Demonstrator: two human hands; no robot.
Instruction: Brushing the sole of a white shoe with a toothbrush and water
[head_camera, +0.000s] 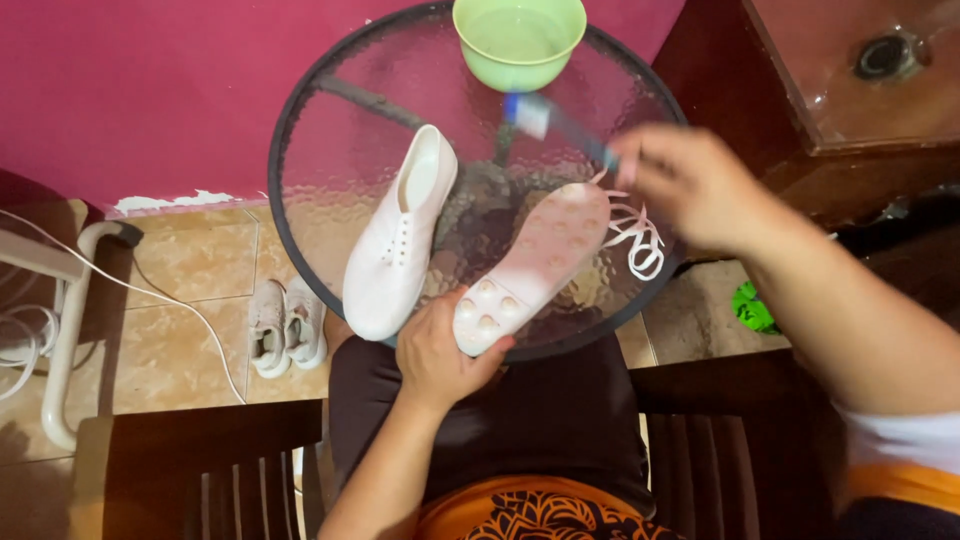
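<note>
Two shoes: white, smooth, on the round pebbled-glass table (320, 150).
Upright shoe (400, 235): laceless, eyelets bare, left of the other.
Upturned shoe (535, 265): studded pale sole up, at the table's near edge.
Left hand (440, 355): fingers curled around its toe end.
Right hand (690, 185): blurred, raised above the heel, fingers closed on a blue toothbrush (555, 125).
Laces (640, 235): white, loose.
Bowl (518, 40): green plastic.

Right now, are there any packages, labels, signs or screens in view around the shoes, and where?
None can be seen: no package, label, sign or screen.
The glass table bears only a green bowl, an upright white shoe, loose laces and a sole-up shoe held by the left hand.
The right hand holds a toothbrush.
</note>
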